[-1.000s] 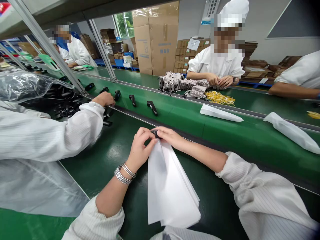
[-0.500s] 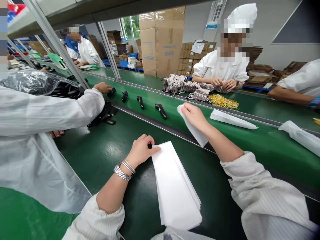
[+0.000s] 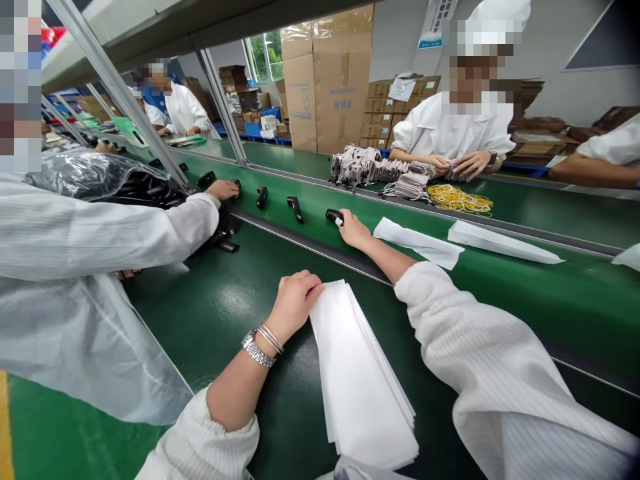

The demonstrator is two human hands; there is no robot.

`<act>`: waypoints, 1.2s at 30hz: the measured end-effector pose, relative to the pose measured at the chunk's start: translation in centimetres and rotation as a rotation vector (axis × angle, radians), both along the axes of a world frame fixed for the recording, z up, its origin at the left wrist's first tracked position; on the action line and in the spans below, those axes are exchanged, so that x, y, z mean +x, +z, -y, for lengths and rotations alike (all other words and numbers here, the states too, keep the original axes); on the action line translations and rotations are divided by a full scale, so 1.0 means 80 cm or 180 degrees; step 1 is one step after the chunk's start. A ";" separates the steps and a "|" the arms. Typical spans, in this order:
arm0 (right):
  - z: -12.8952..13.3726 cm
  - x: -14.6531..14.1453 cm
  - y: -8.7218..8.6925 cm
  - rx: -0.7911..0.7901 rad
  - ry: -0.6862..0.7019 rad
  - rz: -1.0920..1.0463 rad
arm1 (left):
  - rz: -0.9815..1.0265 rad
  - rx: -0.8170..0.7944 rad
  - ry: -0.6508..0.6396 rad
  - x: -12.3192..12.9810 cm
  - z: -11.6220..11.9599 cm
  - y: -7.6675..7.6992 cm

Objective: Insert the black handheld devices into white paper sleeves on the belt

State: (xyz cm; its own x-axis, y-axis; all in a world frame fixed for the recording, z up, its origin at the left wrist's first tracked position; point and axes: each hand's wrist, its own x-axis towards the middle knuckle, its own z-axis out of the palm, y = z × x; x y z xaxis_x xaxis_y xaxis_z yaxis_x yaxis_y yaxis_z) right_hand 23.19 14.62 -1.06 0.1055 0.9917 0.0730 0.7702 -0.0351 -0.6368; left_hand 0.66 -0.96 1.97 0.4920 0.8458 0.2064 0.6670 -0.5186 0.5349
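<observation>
"While the left hand (image 3: 296,301) rests at the bag stack (image 3: 367,380), is it open?"

"Its fingers curl inward, tips at the stack's top corner; whether they pinch it, I can't tell."

"And the right hand (image 3: 355,231)?"

"Closed around one end of a black device (image 3: 333,217) on the green belt (image 3: 505,293), left of a flat white bag (image 3: 419,243)."

"What's farther left?"

"Two more devices (image 3: 295,209) lie along the belt, apart from each other, before a co-worker's hand (image 3: 223,190)."
</observation>
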 end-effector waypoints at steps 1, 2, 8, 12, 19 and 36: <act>0.003 0.001 -0.001 -0.0027 -0.0038 -0.0481 | 0.0073 0.0016 -0.0032 0.001 0.001 0.001; 0.009 0.002 -0.001 -0.0047 -0.0036 -0.1050 | 0.0141 0.0031 -0.0062 0.002 0.001 0.003; 0.105 -0.005 0.029 0.0080 0.0883 -0.3462 | 0.0213 0.0369 -0.0080 0.003 0.003 0.008; 0.151 -0.016 0.040 -0.0018 0.1109 -0.3610 | 0.0455 0.0457 -0.0128 0.002 0.001 0.007; 0.167 -0.044 0.016 0.0147 0.1509 -0.3114 | 0.1010 0.0443 -0.0199 0.003 0.005 0.009; 0.078 0.042 0.081 0.1201 0.0130 0.0125 | -0.0156 -0.0468 0.0600 -0.005 -0.009 0.005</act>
